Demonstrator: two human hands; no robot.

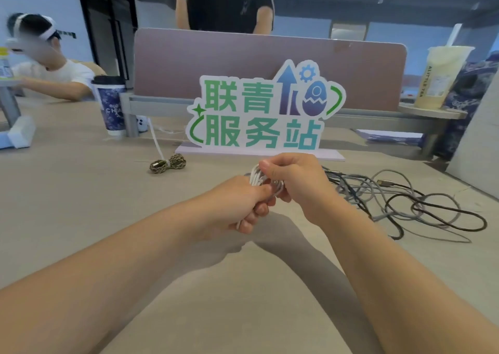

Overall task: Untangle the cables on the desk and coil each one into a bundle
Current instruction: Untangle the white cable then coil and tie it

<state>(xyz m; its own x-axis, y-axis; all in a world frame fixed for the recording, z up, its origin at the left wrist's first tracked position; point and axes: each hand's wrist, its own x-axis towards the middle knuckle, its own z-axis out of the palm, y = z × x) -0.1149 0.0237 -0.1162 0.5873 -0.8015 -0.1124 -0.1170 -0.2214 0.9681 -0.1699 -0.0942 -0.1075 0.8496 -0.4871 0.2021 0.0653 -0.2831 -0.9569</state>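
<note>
Both hands meet above the middle of the desk around a white cable (255,177) folded into a small bundle. My left hand (240,205) grips the bundle's lower part, and a short white end pokes out below its fingers. My right hand (294,181) pinches the top loops between thumb and fingers. To the right lies a loose tangle of grey and black cables (405,205), spread flat on the desk, with a plug end showing near its top. A coiled camouflage-patterned cable (168,164) rests behind my hands to the left.
A green and blue cut-out sign (266,113) stands behind my hands before a mauve partition (243,56). A dark patterned cup (111,105) stands left, a yellow drink cup (442,78) on a shelf right. One person sits far left, another stands behind the partition.
</note>
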